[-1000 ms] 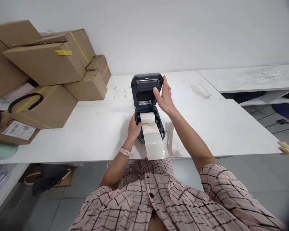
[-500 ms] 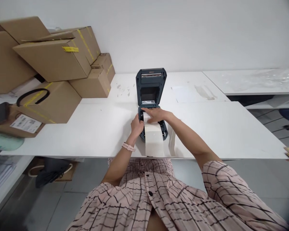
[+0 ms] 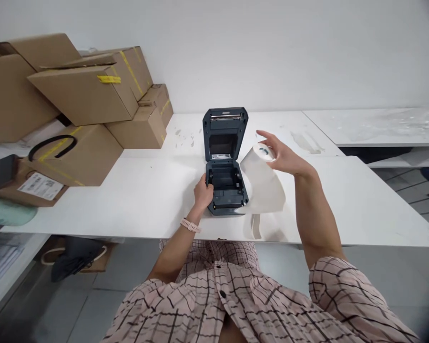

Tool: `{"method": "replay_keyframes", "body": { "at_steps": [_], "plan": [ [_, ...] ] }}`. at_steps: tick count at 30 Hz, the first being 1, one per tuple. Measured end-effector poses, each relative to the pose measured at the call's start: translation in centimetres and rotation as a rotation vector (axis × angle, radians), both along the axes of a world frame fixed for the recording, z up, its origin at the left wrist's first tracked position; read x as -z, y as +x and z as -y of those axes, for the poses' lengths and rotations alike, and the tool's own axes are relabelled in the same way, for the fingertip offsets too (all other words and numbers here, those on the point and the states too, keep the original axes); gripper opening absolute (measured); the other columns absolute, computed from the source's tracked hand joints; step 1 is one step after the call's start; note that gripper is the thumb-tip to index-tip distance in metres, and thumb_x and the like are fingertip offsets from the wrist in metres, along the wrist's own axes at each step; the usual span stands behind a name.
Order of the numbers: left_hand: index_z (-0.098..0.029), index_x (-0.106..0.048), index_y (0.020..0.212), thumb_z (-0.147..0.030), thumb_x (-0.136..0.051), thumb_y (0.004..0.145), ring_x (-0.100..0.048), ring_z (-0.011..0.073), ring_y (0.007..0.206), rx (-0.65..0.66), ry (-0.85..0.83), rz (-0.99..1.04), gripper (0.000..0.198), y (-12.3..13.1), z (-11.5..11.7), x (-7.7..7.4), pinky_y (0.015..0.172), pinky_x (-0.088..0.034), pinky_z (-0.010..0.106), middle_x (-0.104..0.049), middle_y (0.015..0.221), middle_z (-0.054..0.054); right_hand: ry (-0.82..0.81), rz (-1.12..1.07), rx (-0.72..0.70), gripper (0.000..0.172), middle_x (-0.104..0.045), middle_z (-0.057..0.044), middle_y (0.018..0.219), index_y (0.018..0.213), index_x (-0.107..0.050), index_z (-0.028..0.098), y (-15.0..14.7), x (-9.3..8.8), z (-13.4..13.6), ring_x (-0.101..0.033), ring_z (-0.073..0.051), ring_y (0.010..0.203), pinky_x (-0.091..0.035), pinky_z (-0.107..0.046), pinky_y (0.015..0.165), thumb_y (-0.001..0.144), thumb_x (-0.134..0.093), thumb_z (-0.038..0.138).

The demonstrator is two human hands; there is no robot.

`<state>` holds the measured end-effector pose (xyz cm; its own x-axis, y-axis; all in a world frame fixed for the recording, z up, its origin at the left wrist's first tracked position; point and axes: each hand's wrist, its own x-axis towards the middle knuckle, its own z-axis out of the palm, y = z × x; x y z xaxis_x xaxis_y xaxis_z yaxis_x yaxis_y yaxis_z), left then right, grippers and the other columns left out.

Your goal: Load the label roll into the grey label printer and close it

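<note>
A dark label printer (image 3: 226,183) stands near the front of the white table (image 3: 343,200), its lid tipped back and its roll bay bare. My left hand (image 3: 203,192) rests closed on the printer's left side. Lifted to the right of the printer, my right hand (image 3: 282,155) holds a white label roll (image 3: 258,153). A loose tail of white paper (image 3: 264,188) hangs from the roll down to the tabletop beside the printer.
Several cardboard boxes (image 3: 82,100) are stacked at the back left of the table. A brown parcel with a label (image 3: 28,186) and a pale green object (image 3: 7,214) lie at the left edge. A second white surface (image 3: 379,124) runs to the right.
My right hand dropped from the lid onto the roll, then lifted the roll out of the printer and carried it to the right. The paper tail followed. The left hand stayed on the printer.
</note>
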<state>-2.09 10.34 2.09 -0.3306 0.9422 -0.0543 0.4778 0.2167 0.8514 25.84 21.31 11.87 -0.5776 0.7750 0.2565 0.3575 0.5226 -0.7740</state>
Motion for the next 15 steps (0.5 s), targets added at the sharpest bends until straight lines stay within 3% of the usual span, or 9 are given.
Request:
{"method": "replay_keyframes", "body": {
  "at_steps": [3,7,11,15],
  "plan": [
    [-0.019,-0.052,0.151,-0.017,-0.050,0.087,-0.063,0.0335,0.130,-0.009,-0.010,0.024,0.065,0.0,0.1,-0.1,0.114,-0.046,0.050,-0.068,0.143,0.013,-0.015,-0.035,0.225,0.101,-0.061,-0.015,0.137,0.161,-0.034,0.028,1.0,2.8,-2.5,-0.067,-0.032,0.114,-0.056,-0.049,0.099,0.072,-0.082,0.037],
    [-0.018,-0.053,0.151,-0.017,-0.050,0.086,-0.063,0.0343,0.129,-0.015,-0.012,0.019,0.065,0.0,0.1,-0.1,0.113,-0.046,0.050,-0.068,0.142,0.013,-0.102,0.039,0.393,0.100,-0.065,-0.017,0.129,0.158,-0.041,0.022,0.2,7.1,-5.2,-0.068,-0.033,0.105,-0.059,-0.049,0.089,0.066,-0.080,0.029],
    [-0.021,-0.057,0.147,-0.016,-0.052,0.084,-0.065,0.0330,0.125,-0.021,0.006,0.023,0.063,-0.1,0.0,0.2,0.112,-0.047,0.050,-0.071,0.137,0.011,-0.168,0.095,0.426,0.101,-0.065,-0.019,0.135,0.156,-0.044,0.018,-0.6,9.8,-5.5,-0.062,-0.037,0.122,-0.053,-0.054,0.104,0.062,-0.080,0.027],
    [-0.021,-0.056,0.148,-0.017,-0.052,0.084,-0.067,0.0322,0.121,-0.012,0.024,0.048,0.064,-0.3,-0.1,0.7,0.110,-0.049,0.050,-0.073,0.132,0.010,-0.271,-0.164,0.366,0.102,-0.062,-0.017,0.145,0.157,-0.042,0.021,1.7,11.8,-3.7,-0.060,-0.035,0.134,-0.046,-0.054,0.115,0.067,-0.084,0.043]
  ]
}}
